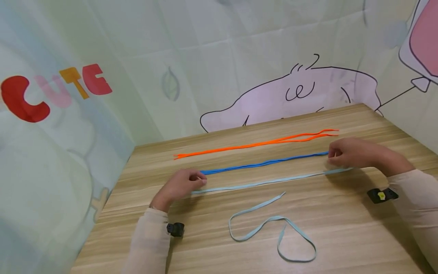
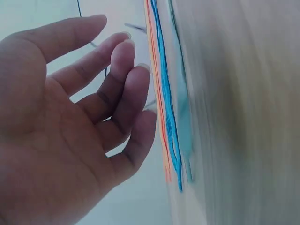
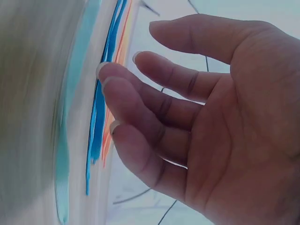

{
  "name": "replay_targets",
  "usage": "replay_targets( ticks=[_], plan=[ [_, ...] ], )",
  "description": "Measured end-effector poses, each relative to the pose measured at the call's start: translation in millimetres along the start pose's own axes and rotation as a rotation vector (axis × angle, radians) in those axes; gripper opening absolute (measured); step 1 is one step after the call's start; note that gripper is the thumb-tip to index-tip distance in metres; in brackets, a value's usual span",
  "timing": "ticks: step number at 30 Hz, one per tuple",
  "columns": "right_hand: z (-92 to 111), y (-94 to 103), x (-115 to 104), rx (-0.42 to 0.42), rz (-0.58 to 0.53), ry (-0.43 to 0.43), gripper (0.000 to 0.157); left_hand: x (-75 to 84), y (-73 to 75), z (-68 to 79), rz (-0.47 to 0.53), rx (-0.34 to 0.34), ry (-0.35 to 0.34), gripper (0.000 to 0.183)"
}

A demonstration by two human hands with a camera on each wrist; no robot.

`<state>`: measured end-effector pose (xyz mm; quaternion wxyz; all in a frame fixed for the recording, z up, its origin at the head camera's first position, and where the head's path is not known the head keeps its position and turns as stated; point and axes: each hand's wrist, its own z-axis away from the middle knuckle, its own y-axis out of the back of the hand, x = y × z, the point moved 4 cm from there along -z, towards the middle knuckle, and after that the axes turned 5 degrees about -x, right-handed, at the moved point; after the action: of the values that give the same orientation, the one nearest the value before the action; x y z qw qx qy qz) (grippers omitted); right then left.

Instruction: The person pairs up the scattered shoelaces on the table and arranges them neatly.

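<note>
My left hand (image 1: 179,187) hovers by the left ends of the laces, its fingers loosely bent. The left wrist view shows nothing between thumb and fingers of that hand (image 2: 56,136). Over the right ends is my right hand (image 1: 359,154), also loosely bent; in the right wrist view this hand (image 3: 225,126) holds nothing. Between the hands lie the blue shoelaces (image 1: 253,166), stretched side by side. Nearer to me a pale blue shoelace (image 1: 253,185) runs straight, its ends partly hidden under the hands. A second pale blue shoelace (image 1: 275,218) lies in loose curves at the front.
Orange shoelaces (image 1: 253,145) lie straight behind the blue ones, parted at their right ends. Everything lies on a wood-grain table (image 1: 212,251). A printed curtain (image 1: 205,57) hangs behind and to the left of it. Black wrist cameras (image 1: 381,195) sit at the sleeves.
</note>
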<state>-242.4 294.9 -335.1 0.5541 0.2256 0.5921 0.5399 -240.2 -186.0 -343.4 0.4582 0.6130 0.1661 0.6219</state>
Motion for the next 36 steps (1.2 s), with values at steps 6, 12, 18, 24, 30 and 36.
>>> replay_targets(
  ticks=[6,12,18,24,30,36],
  plan=[
    [-5,-6.9,-21,-0.028,-0.012,0.040,0.015,19.0,-14.7,-4.0,0.002,-0.067,-0.082,0.021],
    [-7,-11.6,-41,-0.035,0.003,0.090,0.010,29.8,-26.2,-6.4,-0.005,-0.112,-0.125,0.017],
    [-9,-18.8,-57,-0.064,-0.006,0.142,0.008,38.0,-37.1,-9.0,-0.034,-0.150,-0.182,0.013],
    [-10,-27.4,-72,-0.105,-0.044,0.212,0.009,52.1,-47.5,-7.1,-0.023,-0.197,-0.213,0.011],
    [-5,-36.6,-91,-0.167,-0.131,0.259,0.005,65.0,-61.3,-7.2,-0.009,-0.259,-0.205,0.011],
    [-1,-47.2,-113,-0.239,-0.193,0.356,0.007,73.6,-71.8,-5.9,-0.076,-0.284,-0.242,0.010]
  ],
)
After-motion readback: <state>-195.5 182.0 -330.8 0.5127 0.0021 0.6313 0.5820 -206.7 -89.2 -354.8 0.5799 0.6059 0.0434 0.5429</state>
